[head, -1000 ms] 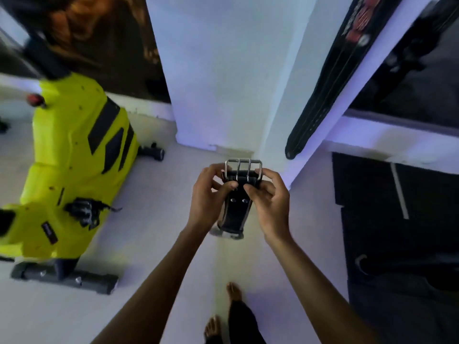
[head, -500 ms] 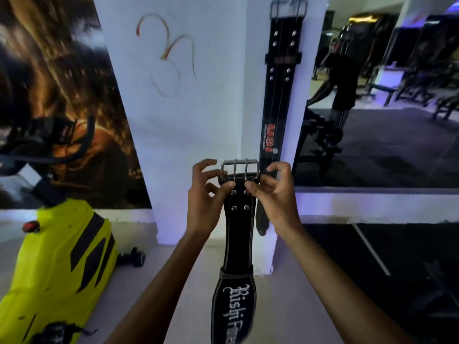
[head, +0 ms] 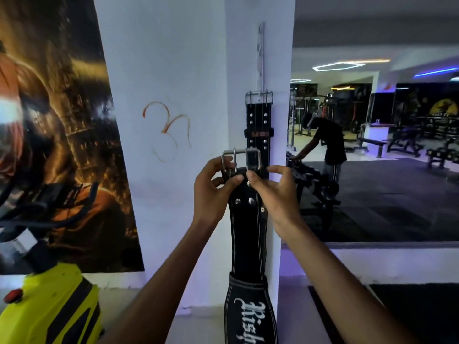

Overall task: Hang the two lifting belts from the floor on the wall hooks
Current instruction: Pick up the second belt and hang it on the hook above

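I hold a black lifting belt (head: pixel 247 234) upright in front of a white pillar, its steel buckle (head: pixel 241 159) on top and white lettering on the wide lower part. My left hand (head: pixel 213 192) pinches the belt's left edge just under the buckle. My right hand (head: pixel 274 192) pinches the right edge. Behind it a second black belt (head: pixel 259 125) hangs by its buckle from a vertical hook rail (head: pixel 260 58) on the pillar's right face. The held buckle sits below the hung belt's buckle, overlapping its strap.
A white pillar (head: pixel 173 70) with an orange mark stands straight ahead. A large poster (head: pixel 57 135) covers the wall at left. A yellow exercise bike (head: pixel 49 309) is at lower left. At right, a person (head: pixel 327 142) bends over gym equipment on dark flooring.
The view tilted up from the floor to the pillar. Both hands lifted the belt higher, so its buckle now overlaps the hung belt's strap. The hook rail above came into view.
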`<state>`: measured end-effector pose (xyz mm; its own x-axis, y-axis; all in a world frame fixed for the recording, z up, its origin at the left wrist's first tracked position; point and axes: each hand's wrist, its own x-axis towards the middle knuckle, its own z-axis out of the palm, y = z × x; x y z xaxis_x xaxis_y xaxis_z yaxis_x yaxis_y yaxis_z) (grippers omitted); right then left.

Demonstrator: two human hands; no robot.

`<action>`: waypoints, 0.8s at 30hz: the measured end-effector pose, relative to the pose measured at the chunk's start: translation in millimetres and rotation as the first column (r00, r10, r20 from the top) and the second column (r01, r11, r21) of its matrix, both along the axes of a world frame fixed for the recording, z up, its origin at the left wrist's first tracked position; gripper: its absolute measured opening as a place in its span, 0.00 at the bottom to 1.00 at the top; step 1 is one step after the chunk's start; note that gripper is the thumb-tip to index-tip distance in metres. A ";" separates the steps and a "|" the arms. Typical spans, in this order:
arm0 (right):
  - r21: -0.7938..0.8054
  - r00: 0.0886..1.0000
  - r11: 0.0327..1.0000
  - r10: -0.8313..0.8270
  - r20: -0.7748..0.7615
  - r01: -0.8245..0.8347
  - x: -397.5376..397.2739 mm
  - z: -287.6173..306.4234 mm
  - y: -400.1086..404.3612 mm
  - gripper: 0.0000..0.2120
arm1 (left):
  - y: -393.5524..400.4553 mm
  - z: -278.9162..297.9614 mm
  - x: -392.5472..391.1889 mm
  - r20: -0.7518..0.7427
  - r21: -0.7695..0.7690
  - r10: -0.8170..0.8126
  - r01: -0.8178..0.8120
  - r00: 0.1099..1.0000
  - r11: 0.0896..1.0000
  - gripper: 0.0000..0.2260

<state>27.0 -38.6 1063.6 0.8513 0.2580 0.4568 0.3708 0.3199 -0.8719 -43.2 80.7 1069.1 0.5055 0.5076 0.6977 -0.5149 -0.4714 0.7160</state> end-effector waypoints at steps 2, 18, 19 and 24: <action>-0.088 0.999 0.995 0.040 0.003 -0.040 5.9 10.6 -2.8 0.18 | -6.5 19.5 8.9 0.051 -0.018 0.013 -0.012 0.999 1.000 0.13; 0.098 0.993 0.995 -0.001 0.115 -0.010 43.1 57.4 -16.4 0.05 | -11.6 82.5 45.8 -0.099 0.308 0.076 -0.042 0.992 0.950 0.08; 0.075 0.991 0.997 0.004 0.132 -0.014 44.5 59.3 -16.9 0.05 | -13.9 83.6 47.2 -0.093 0.251 0.039 -0.014 0.995 0.968 0.08; 0.045 0.977 0.995 -0.091 0.194 0.084 51.3 71.9 -21.9 0.08 | -25.2 90.7 53.8 -0.027 0.137 -0.013 0.017 1.000 0.990 0.17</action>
